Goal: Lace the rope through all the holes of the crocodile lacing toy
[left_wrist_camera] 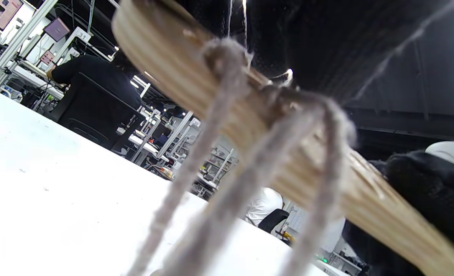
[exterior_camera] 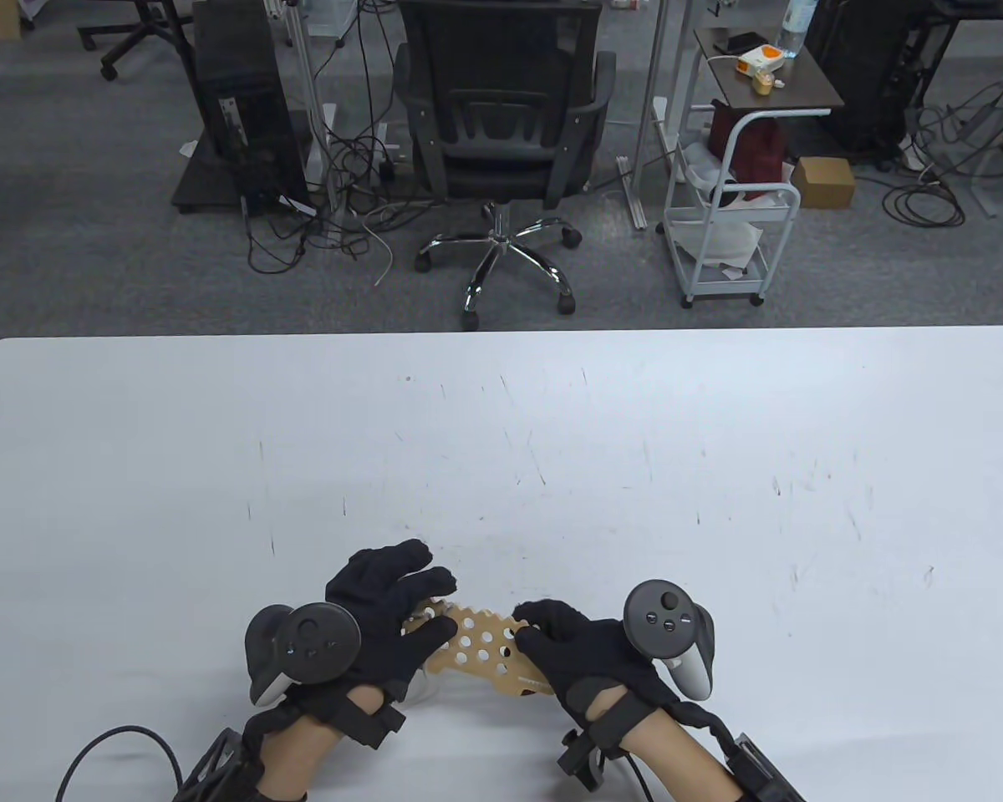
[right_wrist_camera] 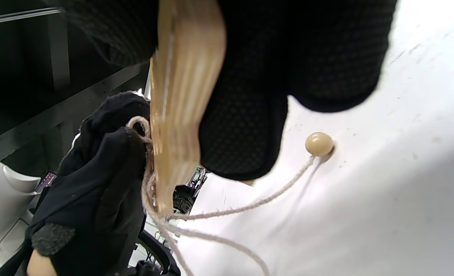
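At lower centre above the bench [exterior_camera: 719,468], the crocodile board [exterior_camera: 485,647] is pinched at both ends by left hand [exterior_camera: 384,622] and right hand [exterior_camera: 585,660]; rope [right_wrist_camera: 246,207] and bead [right_wrist_camera: 319,143] are seen only in the wrist views

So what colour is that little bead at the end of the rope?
The bead is cream-beige, lying on the white table; the right wrist view shows it best.

Table view looks down from above; both wrist views sit close under the toy [exterior_camera: 485,647].
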`<state>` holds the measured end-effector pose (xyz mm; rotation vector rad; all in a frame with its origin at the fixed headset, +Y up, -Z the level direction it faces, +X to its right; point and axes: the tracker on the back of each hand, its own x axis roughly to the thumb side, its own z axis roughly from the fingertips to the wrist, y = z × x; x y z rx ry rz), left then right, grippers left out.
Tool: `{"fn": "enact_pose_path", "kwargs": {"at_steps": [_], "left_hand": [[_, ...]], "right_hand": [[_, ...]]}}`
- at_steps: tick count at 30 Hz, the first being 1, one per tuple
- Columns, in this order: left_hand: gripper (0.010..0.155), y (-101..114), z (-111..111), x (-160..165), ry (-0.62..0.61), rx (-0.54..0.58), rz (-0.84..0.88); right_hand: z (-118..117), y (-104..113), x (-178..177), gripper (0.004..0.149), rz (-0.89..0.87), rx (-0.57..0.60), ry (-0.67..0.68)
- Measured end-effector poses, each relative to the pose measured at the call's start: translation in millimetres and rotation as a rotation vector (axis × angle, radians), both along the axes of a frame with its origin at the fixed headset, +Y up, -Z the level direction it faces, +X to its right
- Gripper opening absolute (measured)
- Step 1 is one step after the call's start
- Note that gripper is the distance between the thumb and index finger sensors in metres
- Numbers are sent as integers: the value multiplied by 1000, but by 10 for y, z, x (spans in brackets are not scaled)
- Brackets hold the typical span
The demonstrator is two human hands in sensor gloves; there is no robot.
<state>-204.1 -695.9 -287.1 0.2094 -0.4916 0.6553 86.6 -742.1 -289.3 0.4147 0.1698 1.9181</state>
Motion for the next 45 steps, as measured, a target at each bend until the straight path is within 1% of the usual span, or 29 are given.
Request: {"fn": "enact_pose_path", "kwargs": {"at_steps": [9, 16, 19, 22, 25, 27, 31, 36, 42, 45], "left_hand": [[60, 93, -37, -200, 69, 10, 73], [56, 103, -98, -415, 189, -4, 152], [54, 64, -138, -486, 235, -49, 191], [57, -19, -190, -521, 263, -170, 197], [57, -106, -241, -502, 253, -224, 188], [56, -157, -267, -467, 233, -261, 152], [57, -257, -288, -329, 155, -328, 63], [57, -331, -290, -195, 83, -347, -6], [56, -409, -283, -54, -65, -395, -20], [56, -430, -273, -19, -82, -415, -28]], "right_hand": [[-29, 7, 62, 48, -35, -15, -27], [-46, 16, 104, 48, -52, -19, -47], [-51, 28, 125, 48, -65, -18, -55], [-53, 43, 141, 48, -75, -17, -57], [-55, 57, 151, 48, -84, -16, -55], [-56, 59, 153, 48, -87, -14, -53], [-55, 63, 157, 48, -102, -17, -50], [-51, 70, 151, 47, -126, -25, -30], [-47, 75, 153, 47, -142, -28, -27], [-44, 78, 154, 47, -149, -31, -27]]}}
